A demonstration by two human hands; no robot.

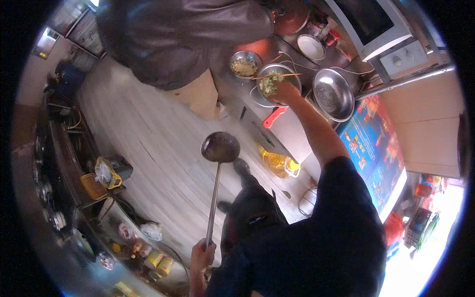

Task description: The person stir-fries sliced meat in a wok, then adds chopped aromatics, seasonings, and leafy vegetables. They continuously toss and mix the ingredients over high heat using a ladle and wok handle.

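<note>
In the head view, my left hand (203,255) is closed around the handle of a long metal ladle (220,146). The ladle's bowl is dark and lies over the floor in the picture. My right hand (285,93) reaches into a metal bowl (298,87) on the counter at the upper right. Chopped greens (269,85) are in this bowl, and my fingertips are hidden among them, so their grip does not show. Chopsticks (284,75) rest across its rim. Beside it stands a second metal bowl (245,55) with tan, crumbly food.
A person in a brown jacket (178,41) stands close by the counter. A large empty metal basin (333,95), a red tool handle (274,118), a white bowl (311,47) and a microwave (374,26) are at the right. An oil jug (278,165) stands below the counter edge.
</note>
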